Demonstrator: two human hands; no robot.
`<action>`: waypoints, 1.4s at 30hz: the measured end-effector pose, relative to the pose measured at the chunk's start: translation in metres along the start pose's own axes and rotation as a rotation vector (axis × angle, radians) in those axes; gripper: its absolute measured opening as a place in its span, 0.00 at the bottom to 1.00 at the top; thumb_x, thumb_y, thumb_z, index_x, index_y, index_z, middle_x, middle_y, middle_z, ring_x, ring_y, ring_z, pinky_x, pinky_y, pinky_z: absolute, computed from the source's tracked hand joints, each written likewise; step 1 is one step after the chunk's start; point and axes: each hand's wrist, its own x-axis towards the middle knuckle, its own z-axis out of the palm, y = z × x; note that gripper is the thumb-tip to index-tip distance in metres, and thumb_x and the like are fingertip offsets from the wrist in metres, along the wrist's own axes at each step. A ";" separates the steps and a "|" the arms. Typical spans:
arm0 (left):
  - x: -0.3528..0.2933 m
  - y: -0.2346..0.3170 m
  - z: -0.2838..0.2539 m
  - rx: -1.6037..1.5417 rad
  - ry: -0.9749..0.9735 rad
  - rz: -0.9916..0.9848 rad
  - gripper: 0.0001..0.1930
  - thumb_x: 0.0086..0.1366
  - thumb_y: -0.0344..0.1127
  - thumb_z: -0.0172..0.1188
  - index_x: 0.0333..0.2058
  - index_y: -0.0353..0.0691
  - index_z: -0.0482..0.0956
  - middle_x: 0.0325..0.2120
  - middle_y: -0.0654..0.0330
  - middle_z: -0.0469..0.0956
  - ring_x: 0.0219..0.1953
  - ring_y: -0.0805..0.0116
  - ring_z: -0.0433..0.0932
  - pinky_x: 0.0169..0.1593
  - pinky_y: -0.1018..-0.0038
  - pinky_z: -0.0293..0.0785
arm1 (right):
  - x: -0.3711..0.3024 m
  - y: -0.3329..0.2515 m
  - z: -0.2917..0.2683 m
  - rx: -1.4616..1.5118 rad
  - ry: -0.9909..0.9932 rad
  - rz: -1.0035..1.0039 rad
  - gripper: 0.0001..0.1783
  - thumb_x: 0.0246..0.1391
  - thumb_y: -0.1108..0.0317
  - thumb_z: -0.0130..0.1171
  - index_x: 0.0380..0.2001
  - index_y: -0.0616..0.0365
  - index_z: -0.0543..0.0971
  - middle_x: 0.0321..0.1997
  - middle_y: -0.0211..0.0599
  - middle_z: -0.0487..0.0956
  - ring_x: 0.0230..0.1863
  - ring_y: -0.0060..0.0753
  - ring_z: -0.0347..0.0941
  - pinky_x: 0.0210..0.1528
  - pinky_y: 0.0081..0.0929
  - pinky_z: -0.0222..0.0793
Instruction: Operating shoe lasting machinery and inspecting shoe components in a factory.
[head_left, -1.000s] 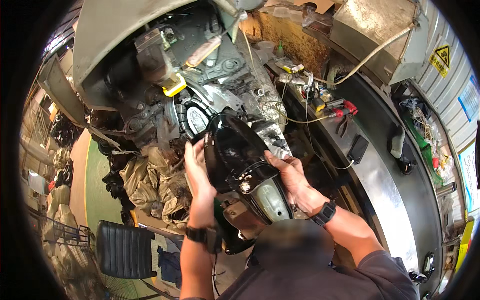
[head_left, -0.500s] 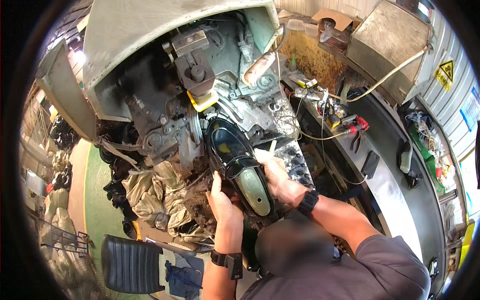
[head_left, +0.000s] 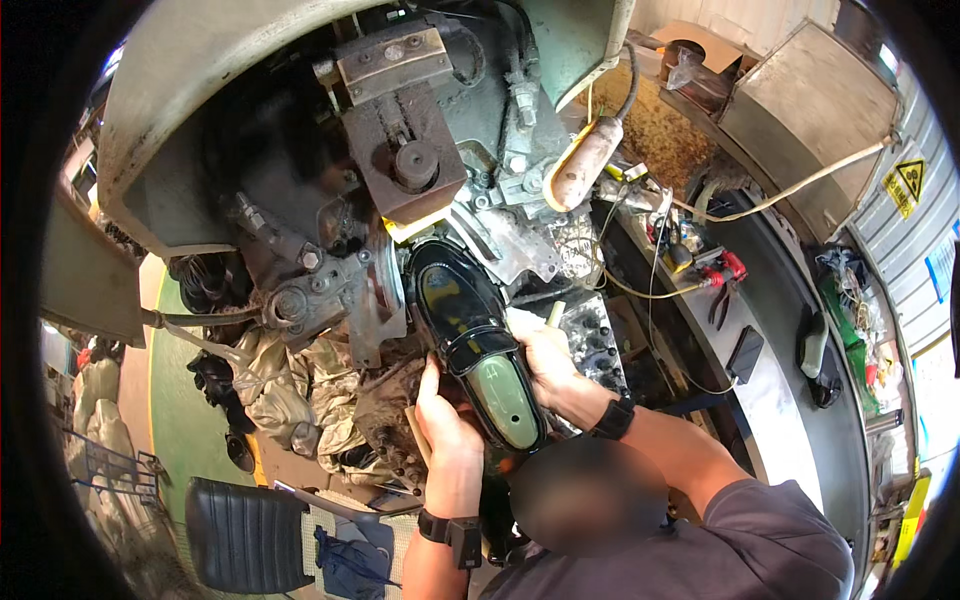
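A glossy black loafer (head_left: 460, 290) sits on a green shoe last (head_left: 505, 400), its toe pointing away from me into a grimy metal machine (head_left: 405, 150). Along the shoe's left side lies my left hand (head_left: 447, 425), thumb up against the upper and the other fingers mostly hidden. From the right, my right hand (head_left: 548, 365) grips the side near the last, with its fingertips out of sight. The toe is close to the machine's metal plates, below a yellow piece (head_left: 415, 225); whether it touches them I cannot tell.
A lamp-like fitting (head_left: 585, 165) hangs right of the machine head. Further right run a bench with a red tool (head_left: 722, 268), pliers (head_left: 722, 300) and a phone (head_left: 744, 352), then a dark belt (head_left: 790, 310). A black chair (head_left: 245, 535) and cloth bundles (head_left: 280, 390) are at left.
The machine looks larger and nearer, as my view has shifted toward it. The loafer stays between both hands, toe at the machine, with little change in its place.
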 end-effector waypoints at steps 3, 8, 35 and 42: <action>0.000 0.000 0.003 -0.012 0.009 0.001 0.18 0.73 0.48 0.51 0.47 0.43 0.82 0.43 0.62 0.84 0.42 0.66 0.81 0.48 0.68 0.77 | -0.003 -0.005 0.007 0.008 -0.018 0.023 0.08 0.65 0.75 0.51 0.43 0.63 0.79 0.40 0.36 0.81 0.40 0.29 0.79 0.47 0.30 0.79; -0.003 -0.003 0.012 -0.054 0.028 -0.030 0.18 0.73 0.47 0.50 0.49 0.41 0.81 0.45 0.60 0.83 0.44 0.63 0.81 0.51 0.66 0.77 | -0.002 -0.006 0.007 0.035 -0.017 0.035 0.10 0.68 0.73 0.49 0.45 0.64 0.78 0.42 0.38 0.82 0.42 0.31 0.80 0.48 0.31 0.79; 0.053 -0.040 -0.030 -0.179 -0.108 0.087 0.20 0.74 0.46 0.51 0.52 0.36 0.78 0.46 0.56 0.82 0.45 0.61 0.82 0.50 0.64 0.79 | 0.022 0.017 -0.013 0.094 -0.051 -0.036 0.13 0.64 0.68 0.62 0.47 0.65 0.81 0.43 0.36 0.83 0.39 0.25 0.80 0.40 0.24 0.80; 0.040 -0.031 -0.013 -0.209 -0.184 0.007 0.24 0.73 0.53 0.53 0.54 0.37 0.77 0.48 0.56 0.81 0.47 0.59 0.81 0.52 0.62 0.79 | 0.022 0.016 -0.018 0.067 -0.027 -0.036 0.13 0.65 0.66 0.61 0.46 0.66 0.81 0.43 0.35 0.83 0.39 0.24 0.80 0.41 0.23 0.79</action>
